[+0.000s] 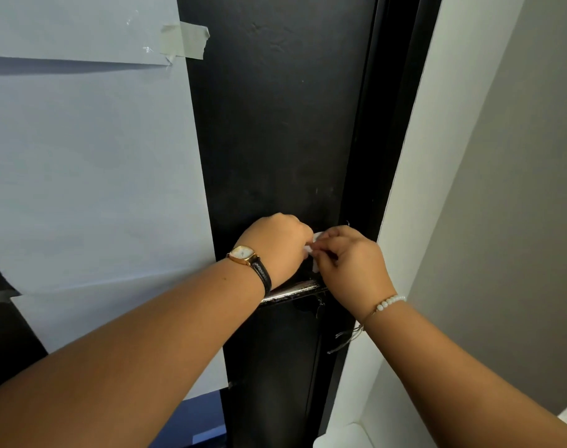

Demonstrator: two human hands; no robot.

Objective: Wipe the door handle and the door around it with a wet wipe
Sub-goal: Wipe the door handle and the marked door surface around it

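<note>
We have both hands up against the black door, just above the handle. Our left hand and right hand meet with the white wipe between them; each grip is pinched on the wipe, the left closed over its left part, the right holding its right edge with fingertips. Only small bits of the wipe show between the fingers, so we cannot tell how it is folded. The metal handle runs level below our hands, partly hidden by the left wrist, and the wipe is not touching it. A watch sits on the left wrist, a bead bracelet on the right. Pale paper covers the door's left part, fixed near the top with tape. The white wall borders the door's right edge.
</note>
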